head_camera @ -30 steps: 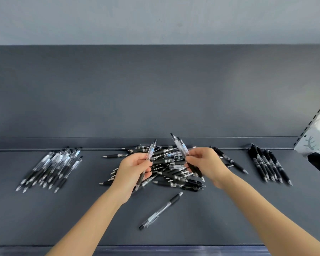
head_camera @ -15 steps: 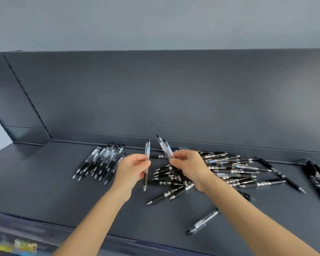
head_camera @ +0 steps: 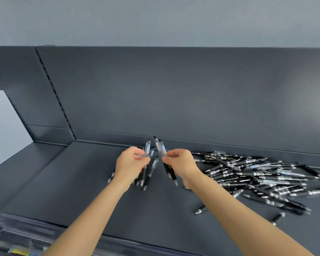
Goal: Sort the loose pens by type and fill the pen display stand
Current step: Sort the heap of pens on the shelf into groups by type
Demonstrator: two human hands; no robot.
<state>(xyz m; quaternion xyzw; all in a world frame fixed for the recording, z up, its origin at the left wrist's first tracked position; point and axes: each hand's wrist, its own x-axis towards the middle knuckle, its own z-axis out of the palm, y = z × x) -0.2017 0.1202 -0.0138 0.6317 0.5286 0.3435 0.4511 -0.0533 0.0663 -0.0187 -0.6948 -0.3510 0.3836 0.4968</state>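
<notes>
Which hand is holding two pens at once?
The right hand: it pinches two clear-barrelled pens side by side, while the left hand holds a single pen.

pen heap jumbled | clear pen held upright | 2 pens held tilted

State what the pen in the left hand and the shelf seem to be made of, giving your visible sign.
Pen in the left hand: clear glossy plastic barrel, likely, as its inside shows through; black grip, perhaps rubber. Shelf: matt dark grey, probably painted sheet metal, going by its folded back edge.
</notes>
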